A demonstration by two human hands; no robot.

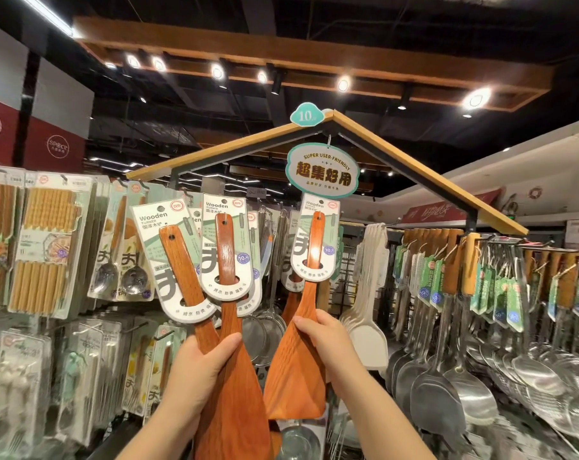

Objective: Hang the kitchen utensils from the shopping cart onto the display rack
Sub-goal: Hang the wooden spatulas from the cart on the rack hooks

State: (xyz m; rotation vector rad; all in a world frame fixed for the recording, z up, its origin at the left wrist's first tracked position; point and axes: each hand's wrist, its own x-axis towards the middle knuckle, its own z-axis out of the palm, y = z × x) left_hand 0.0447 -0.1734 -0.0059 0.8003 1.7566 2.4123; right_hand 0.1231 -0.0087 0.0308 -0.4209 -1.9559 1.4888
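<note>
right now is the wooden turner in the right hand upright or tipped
Upright: the right hand holds the wooden turner blade down, handle up, leaning slightly right.

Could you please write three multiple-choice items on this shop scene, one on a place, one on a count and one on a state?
1. Where does the oval sign hang?
A. under the roof peak
B. on the floor
C. among the chopsticks

2. How many wooden turners does the left hand hold?
A. none
B. two
C. five

3. What is the right hand doing?
A. hanging empty
B. pointing
C. gripping a wooden turner

Answers: 1 A, it hangs below the apex; 2 B, two handles rise from the fist; 3 C, fingers wrap the blade.
</note>
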